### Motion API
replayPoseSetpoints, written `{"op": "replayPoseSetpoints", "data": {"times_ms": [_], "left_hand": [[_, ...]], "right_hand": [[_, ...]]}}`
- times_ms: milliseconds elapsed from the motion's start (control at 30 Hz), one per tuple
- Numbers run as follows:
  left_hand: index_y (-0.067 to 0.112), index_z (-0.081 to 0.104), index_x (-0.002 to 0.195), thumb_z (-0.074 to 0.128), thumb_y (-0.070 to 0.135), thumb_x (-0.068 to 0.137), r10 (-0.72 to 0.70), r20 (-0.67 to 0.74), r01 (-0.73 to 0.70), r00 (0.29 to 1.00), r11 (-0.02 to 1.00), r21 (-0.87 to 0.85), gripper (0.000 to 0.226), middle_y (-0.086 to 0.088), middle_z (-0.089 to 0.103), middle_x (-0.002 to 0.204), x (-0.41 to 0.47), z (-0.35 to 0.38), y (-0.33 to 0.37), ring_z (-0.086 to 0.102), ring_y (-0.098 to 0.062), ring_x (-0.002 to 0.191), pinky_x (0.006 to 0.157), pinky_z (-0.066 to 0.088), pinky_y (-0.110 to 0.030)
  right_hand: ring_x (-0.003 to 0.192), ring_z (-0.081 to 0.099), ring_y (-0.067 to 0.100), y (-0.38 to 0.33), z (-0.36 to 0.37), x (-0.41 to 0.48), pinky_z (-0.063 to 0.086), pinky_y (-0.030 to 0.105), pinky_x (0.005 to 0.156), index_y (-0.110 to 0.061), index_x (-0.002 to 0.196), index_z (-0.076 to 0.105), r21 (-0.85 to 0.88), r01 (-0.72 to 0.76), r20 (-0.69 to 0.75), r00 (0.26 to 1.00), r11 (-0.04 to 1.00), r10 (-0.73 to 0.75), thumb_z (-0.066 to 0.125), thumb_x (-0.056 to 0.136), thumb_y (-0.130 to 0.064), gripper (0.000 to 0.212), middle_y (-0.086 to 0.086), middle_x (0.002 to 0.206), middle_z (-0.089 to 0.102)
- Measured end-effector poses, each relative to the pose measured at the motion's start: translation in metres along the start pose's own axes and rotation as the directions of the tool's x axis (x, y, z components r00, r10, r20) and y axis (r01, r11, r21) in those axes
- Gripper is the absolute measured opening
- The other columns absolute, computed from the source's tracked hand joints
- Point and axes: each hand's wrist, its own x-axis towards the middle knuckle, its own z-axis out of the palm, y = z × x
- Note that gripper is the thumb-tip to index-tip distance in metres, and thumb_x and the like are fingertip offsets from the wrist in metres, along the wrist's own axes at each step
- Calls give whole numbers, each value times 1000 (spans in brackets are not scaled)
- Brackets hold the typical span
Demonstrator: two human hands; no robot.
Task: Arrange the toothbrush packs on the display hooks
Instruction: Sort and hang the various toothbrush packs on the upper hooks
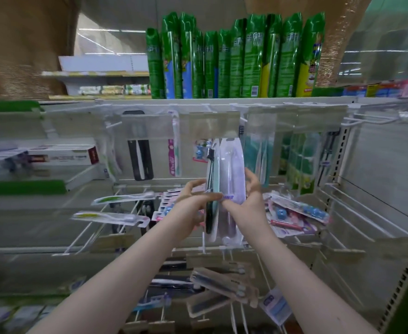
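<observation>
Both hands hold a small bundle of toothbrush packs upright in front of the display. My left hand [193, 203] grips the pack with a black brush [211, 189] from the left. My right hand [248, 201] pinches the pale purple pack [233, 169] from the right. The packs' tops reach up toward the top row of white hooks [357, 120], where other packs [258, 150] hang. More toothbrush packs [116, 216] lie on the middle row of hooks, and several loose ones [294, 213] are piled to the right.
Green spray cans [236, 56] stand on the shelf above. Boxed toothpaste [63, 155] sits on the left shelves. A lower row of hooks holds brown-carded packs [224, 285]. A perforated upright [342, 150] borders the display on the right.
</observation>
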Motion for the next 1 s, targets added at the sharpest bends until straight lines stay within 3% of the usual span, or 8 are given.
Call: {"op": "replayPoseSetpoints", "data": {"times_ms": [67,167,233,333,500,700,833,1000], "left_hand": [[21,52,122,81,9,68,14,-26,-14,1000,1000,-1,62,-16,64,107,0,-4,1,62,-31,85,83,46,-49],[20,46,126,78,6,73,29,-73,-28,997,1000,10,63,-13,61,111,3,-5,1,66,-28,83,87,49,-54],[17,42,130,77,5,73,32,-100,-31,995,999,12,68,-14,63,111,7,-3,1,66,-34,90,88,47,-58],[16,43,132,77,3,72,1,-161,-2,987,1000,-5,70,-17,64,108,17,3,1,63,-35,96,92,48,-55],[16,44,133,73,16,79,-56,-185,35,981,993,-116,61,-18,54,124,26,15,4,53,-36,114,102,41,-53],[14,52,120,73,20,79,-62,-196,40,979,993,-115,47,-14,54,123,33,29,7,51,-34,117,103,40,-52],[15,56,112,73,19,78,-42,-208,17,977,993,-121,38,-16,57,117,36,36,5,53,-32,111,92,45,-43],[12,54,120,75,18,75,-32,-217,2,976,991,-134,50,-16,57,119,39,44,2,53,-34,115,102,42,-52]], "right_hand": [[99,47,-2,-2,3,2,42,8,70,-22,133,35,-4,-23,-8,1000,1000,23,66,82,-3,63,-9,122,44],[108,53,13,0,4,6,53,36,86,-25,122,41,33,-54,-29,998,998,55,64,83,-5,49,-2,124,51],[111,54,18,1,3,7,53,45,89,-25,117,42,42,-69,-31,997,997,70,63,84,-5,44,-1,122,53],[108,53,17,0,-2,11,53,38,89,-22,114,42,26,-55,-32,998,998,56,63,85,-5,41,-1,117,53],[85,56,10,-4,-16,23,43,16,63,-18,103,45,7,-29,-32,999,1000,29,60,87,-5,25,2,98,56],[74,53,8,-5,-33,30,43,9,56,-15,93,46,31,7,-36,999,999,-6,60,86,-6,18,-1,85,54],[71,50,11,-2,-43,32,43,17,62,-16,89,44,50,39,-32,999,998,-38,60,85,-6,19,1,83,51],[76,54,15,-3,-52,32,44,21,67,-22,88,44,100,101,-71,993,990,-95,60,85,-6,22,5,88,55]]}}
